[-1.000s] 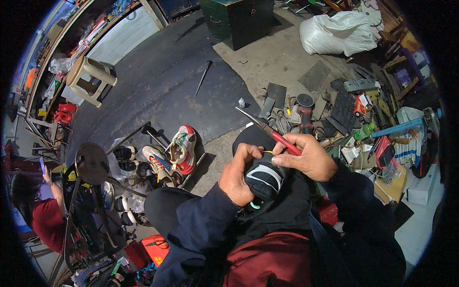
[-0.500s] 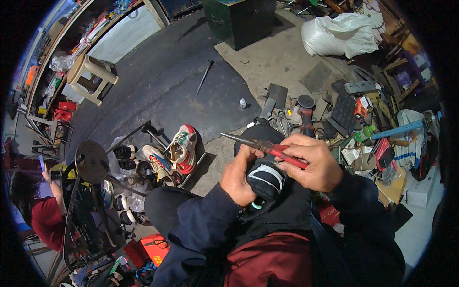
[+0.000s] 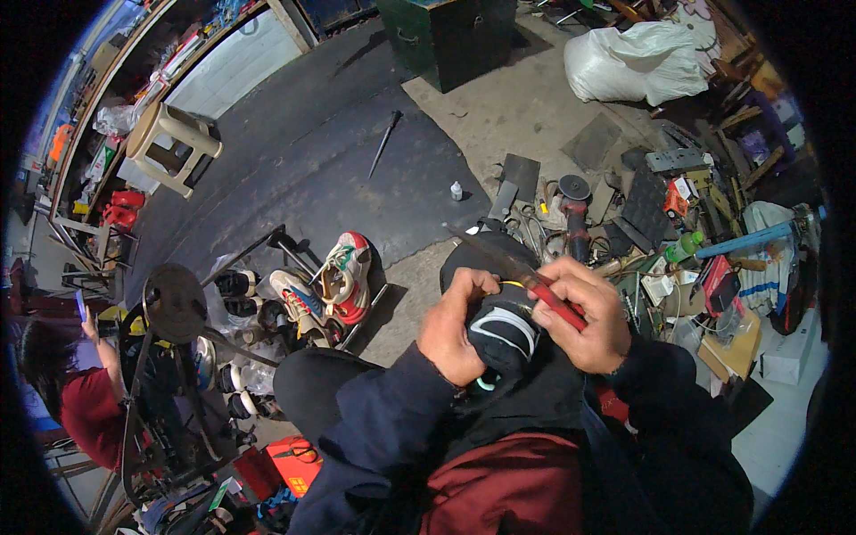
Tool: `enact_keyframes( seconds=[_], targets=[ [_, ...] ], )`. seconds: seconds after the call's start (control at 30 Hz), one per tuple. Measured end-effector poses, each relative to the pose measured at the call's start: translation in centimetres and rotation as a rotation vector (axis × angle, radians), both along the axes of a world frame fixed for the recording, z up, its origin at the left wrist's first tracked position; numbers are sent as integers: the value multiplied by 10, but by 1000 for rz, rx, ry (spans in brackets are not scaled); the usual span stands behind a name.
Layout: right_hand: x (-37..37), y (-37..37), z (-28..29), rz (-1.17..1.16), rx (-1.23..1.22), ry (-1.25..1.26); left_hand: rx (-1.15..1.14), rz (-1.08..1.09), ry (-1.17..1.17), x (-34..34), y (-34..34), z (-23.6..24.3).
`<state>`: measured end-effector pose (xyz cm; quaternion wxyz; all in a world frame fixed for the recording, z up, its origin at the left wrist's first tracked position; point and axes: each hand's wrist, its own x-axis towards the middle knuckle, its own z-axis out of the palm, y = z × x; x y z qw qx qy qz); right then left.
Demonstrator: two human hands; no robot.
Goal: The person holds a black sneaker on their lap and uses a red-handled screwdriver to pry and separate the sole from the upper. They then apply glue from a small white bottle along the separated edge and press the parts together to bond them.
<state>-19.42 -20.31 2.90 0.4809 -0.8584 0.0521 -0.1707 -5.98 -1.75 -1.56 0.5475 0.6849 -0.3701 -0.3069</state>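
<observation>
My left hand [image 3: 453,332] grips a black shoe [image 3: 501,352] with white trim, held over my lap. Its fingers curl around the shoe's left side, and the thumb lies near the top. In my right hand [image 3: 584,316] is a pair of red-handled long-nose pliers [image 3: 560,303]. Their dark jaws slant up to the left, above the shoe and beyond my left fingertips. A thin yellow strip shows between the two hands. Whether the jaws touch the shoe is hard to make out.
Colourful sneakers [image 3: 346,276] stand by a metal stand with a round plate [image 3: 174,303] at left. An angle grinder [image 3: 575,214] lies among scattered tools on the right. A small white bottle [image 3: 456,191] stands on the dark mat. A person in red [image 3: 89,410] sits far left.
The pliers have turned in my right hand, their jaws now pointing more steeply away from me. My left hand and the shoe have shifted slightly to the right.
</observation>
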Motion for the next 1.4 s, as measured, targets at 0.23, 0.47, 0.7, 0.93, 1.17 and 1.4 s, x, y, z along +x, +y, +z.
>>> enact_keyframes(
  seconds=[0.23,0.47,0.7,0.93,1.17,1.4],
  targets=[
    [-18,-10,-9,-186,373,215,-110,-27,24,-1,2,-1],
    [-17,-12,-16,-121,863,402,-147,-24,-82,-10,8,-5],
    [-12,-12,-9,-85,251,82,-91,-25,-46,-7,-1,-1],
    [-7,-8,3,-31,-2,26,-26,4,-39,-7,-4,6],
    [-2,3,5,-56,-137,-23,-54,29,-12,-8,-2,2],
    [-3,11,6,-99,-140,33,-78,52,-37,-7,-1,0]
  ],
)
